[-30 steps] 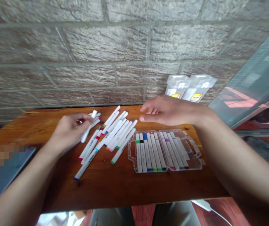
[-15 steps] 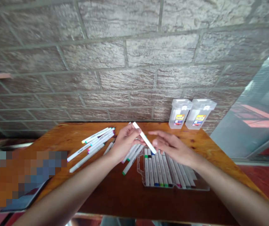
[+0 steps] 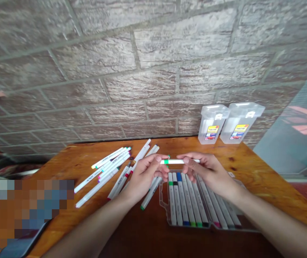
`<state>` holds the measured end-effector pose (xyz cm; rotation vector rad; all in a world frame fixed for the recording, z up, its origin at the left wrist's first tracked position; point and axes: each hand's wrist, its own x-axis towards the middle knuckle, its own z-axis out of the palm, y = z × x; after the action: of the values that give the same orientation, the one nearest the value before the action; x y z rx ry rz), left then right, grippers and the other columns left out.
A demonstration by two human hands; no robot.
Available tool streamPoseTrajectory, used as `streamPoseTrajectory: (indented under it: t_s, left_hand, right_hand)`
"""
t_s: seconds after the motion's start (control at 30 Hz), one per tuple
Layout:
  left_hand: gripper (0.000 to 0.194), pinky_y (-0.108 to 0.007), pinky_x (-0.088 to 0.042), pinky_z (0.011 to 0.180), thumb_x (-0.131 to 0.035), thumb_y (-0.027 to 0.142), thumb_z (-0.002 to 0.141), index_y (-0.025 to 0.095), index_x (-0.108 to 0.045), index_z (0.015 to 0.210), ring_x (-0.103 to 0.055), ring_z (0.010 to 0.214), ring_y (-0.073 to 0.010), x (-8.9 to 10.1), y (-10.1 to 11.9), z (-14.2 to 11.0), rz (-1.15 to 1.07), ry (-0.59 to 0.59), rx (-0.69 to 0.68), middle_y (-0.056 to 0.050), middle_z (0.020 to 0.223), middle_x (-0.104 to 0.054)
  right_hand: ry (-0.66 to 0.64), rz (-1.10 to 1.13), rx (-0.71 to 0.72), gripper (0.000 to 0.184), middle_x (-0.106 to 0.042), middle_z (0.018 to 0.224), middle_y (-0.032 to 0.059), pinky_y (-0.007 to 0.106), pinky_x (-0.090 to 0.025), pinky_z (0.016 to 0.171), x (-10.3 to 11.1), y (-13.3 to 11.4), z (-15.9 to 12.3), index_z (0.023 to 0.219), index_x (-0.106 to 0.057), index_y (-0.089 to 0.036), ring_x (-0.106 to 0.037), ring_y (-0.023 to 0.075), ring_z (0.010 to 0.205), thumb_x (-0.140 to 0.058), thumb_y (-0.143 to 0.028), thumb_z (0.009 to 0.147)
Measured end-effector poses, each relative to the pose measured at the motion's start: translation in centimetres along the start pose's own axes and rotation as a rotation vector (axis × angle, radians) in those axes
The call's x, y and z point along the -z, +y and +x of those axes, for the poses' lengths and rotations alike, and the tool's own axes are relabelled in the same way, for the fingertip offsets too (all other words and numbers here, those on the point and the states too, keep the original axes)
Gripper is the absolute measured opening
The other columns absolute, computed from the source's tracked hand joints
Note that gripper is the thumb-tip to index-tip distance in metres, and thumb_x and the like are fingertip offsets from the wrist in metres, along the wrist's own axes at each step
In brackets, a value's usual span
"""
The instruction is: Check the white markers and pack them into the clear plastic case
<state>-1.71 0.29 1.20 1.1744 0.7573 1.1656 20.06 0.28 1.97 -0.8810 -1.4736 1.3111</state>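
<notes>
White marker [image 3: 176, 161], green-banded: light, stiff, smooth barrel, best taken mid-barrel. Left hand [image 3: 149, 176] and right hand [image 3: 211, 172] pinch opposite ends.

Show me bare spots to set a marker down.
Bare table between the loose markers and the plastic tubs, and right of the marker case. Crowded: the loose pile, and over the case at the left hand and right hand.

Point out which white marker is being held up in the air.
The green-banded white marker held level between the left hand and right hand; the others lie on the table or in the clear plastic case.
</notes>
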Motion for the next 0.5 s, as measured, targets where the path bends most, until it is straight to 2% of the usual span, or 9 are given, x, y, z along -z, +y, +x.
streamPoseTrajectory:
  t_s: [0.07,0.17,0.33,0.5]
  left_hand:
    - [0.037,-0.027,-0.057,0.058,-0.074,0.046,0.092,0.011,-0.077,0.107,-0.064,0.06,-0.0135,-0.07,0.12,-0.11,-0.003,0.001,-0.012,-0.003,0.072,-0.068]
    - [0.032,-0.026,-0.056,0.061,-0.076,0.041,0.09,0.012,-0.078,0.105,-0.064,0.062,-0.0127,-0.14,0.37,-0.25,0.021,0.031,-0.03,-0.004,0.076,-0.071]
    - [0.025,-0.025,-0.054,0.066,-0.075,0.032,0.091,0.012,-0.078,0.106,-0.065,0.064,-0.0127,-0.16,0.74,-0.26,0.103,0.054,-0.066,-0.003,0.072,-0.072]
    - [0.024,-0.024,-0.053,0.065,-0.076,0.032,0.092,0.013,-0.079,0.105,-0.064,0.063,-0.0114,-0.04,0.71,-0.13,0.085,0.075,-0.087,-0.005,0.08,-0.076]
  right_hand:
    - [0.018,0.004,0.015,0.035,-0.073,0.073,0.0026,0.024,-0.048,0.051,0.14,0.08,0.03,0.104,-0.079,-0.017,-0.058,0.0106,0.052,-0.075,-0.049,0.091]
    - [0.04,-0.016,0.011,0.032,-0.075,0.076,0.0034,0.024,-0.048,0.052,0.17,0.2,-0.07,0.104,-0.079,-0.018,-0.059,0.011,0.054,-0.079,-0.046,0.089]
    - [0.087,-0.062,-0.004,0.031,-0.067,0.06,-0.0011,0.024,-0.046,0.051,0.14,0.31,-0.24,0.106,-0.079,-0.018,-0.057,0.0115,0.051,-0.082,-0.043,0.087]
    - [0.127,0.024,0.02,0.026,-0.073,0.072,0.0019,0.023,-0.047,0.049,0.48,0.53,-0.2,0.105,-0.079,-0.019,-0.059,0.0109,0.053,-0.083,-0.038,0.088]
